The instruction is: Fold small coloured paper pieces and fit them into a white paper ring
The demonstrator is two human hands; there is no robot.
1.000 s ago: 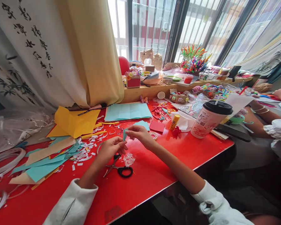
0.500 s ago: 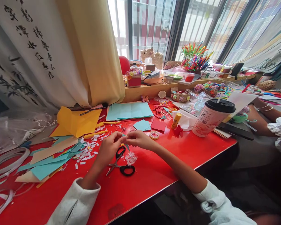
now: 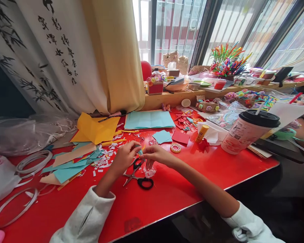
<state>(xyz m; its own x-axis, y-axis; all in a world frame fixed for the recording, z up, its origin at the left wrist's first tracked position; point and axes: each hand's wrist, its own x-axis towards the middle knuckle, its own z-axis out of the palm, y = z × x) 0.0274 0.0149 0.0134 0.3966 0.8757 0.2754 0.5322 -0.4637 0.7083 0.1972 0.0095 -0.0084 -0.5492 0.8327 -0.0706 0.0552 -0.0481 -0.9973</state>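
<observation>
Between the fingertips of my left hand [image 3: 128,153] and my right hand [image 3: 158,156] is a small piece of blue paper [image 3: 141,152]. Both hands pinch it above the red table [image 3: 182,182]. Black-handled scissors [image 3: 134,176] lie partly spread just below my hands, one loop partly covered by them. Under my right fingers sits a small heap of white shreds [image 3: 149,172]. Farther off are a square of blue paper [image 3: 162,136], a red paper square [image 3: 180,137] and a round white-and-red disc [image 3: 175,147].
Paper strips and scraps [image 3: 73,165] spread to the left, beside rolls of white tape [image 3: 32,163]. A yellow glue stick [image 3: 202,133] and a lidded paper cup [image 3: 243,135] stand to the right. Folded blue sheets [image 3: 149,120] lie at the back. Another person's arm [image 3: 302,130] shows at the far right.
The view has turned left, so the scene sits farther right. Both hands still hold the blue paper; some fingers of my right hand now hang lower.
</observation>
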